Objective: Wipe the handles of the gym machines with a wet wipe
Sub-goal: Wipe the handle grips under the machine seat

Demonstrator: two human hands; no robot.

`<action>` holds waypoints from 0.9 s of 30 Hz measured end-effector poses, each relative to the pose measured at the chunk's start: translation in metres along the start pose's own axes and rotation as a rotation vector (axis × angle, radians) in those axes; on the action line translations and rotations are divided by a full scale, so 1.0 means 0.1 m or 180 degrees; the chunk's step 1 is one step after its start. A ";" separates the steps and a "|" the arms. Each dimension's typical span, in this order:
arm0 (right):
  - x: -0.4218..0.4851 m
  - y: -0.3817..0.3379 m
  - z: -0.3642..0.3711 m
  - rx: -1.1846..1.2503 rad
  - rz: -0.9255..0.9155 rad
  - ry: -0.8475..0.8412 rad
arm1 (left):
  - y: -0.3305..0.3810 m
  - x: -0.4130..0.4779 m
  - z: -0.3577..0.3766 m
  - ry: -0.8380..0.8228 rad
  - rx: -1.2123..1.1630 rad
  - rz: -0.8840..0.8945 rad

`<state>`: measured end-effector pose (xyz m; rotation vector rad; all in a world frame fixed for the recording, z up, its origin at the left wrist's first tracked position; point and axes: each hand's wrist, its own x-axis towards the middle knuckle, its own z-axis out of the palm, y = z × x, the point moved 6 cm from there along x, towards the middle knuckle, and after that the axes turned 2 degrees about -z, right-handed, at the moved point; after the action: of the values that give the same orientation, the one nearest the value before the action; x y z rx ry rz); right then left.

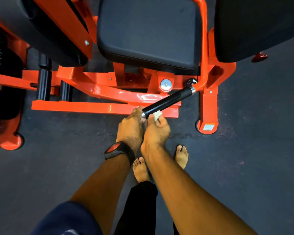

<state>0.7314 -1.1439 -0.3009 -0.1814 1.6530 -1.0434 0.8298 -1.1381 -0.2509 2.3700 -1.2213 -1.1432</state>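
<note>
Orange steel frame (109,92) of a seated gym machine, viewed from above, with the black seat pad (148,31) at top and one black handle (168,100) projecting diagonally toward the person over the dark floor (244,150). The left hand (131,128), a watch (119,150) on its wrist, curls its fingers round the handle's near end at the metal cap, apparently steadying it. The right hand (157,129) pinches a small folded white wet wipe (157,114) between thumb and fingers and presses it against the grip just beside the left hand. Most of the grip, up to the far metal collar, lies beyond the wipe. Good practice: wrap the wipe round the full circumference rather than dabbing one face, draw it along the whole grip to the collar, turn the wrist to reach the underside, and shift the steadying hand so that the covered end cap is wiped too.
</note>
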 end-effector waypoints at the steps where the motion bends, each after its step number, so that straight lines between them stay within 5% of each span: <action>1: -0.01 -0.02 0.00 0.0075 0.0107 -0.0023 | -0.01 0.00 0.02 0.0008 0.0029 0.0020; 9: -0.03 -0.01 -0.03 0.0406 0.0830 -0.0313 | -0.04 0.02 0.06 -0.0103 0.0288 0.0088; 14: -0.10 -0.25 -0.10 -0.0720 -0.0757 -0.0260 | -0.02 0.04 0.04 -0.0020 0.0208 0.0105; 21: -0.06 -0.64 0.23 -0.3564 -0.3732 -0.2122 | 0.01 0.01 0.03 0.0121 0.0161 0.0212; 27: -0.12 -0.74 0.38 -0.4663 -0.3960 -0.2872 | 0.00 0.00 0.07 0.0169 0.0149 0.0072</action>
<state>0.7396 -1.2017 -0.2402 -2.4246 0.9813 -0.1345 0.8244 -1.1368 -0.2556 2.3981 -1.2672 -1.0489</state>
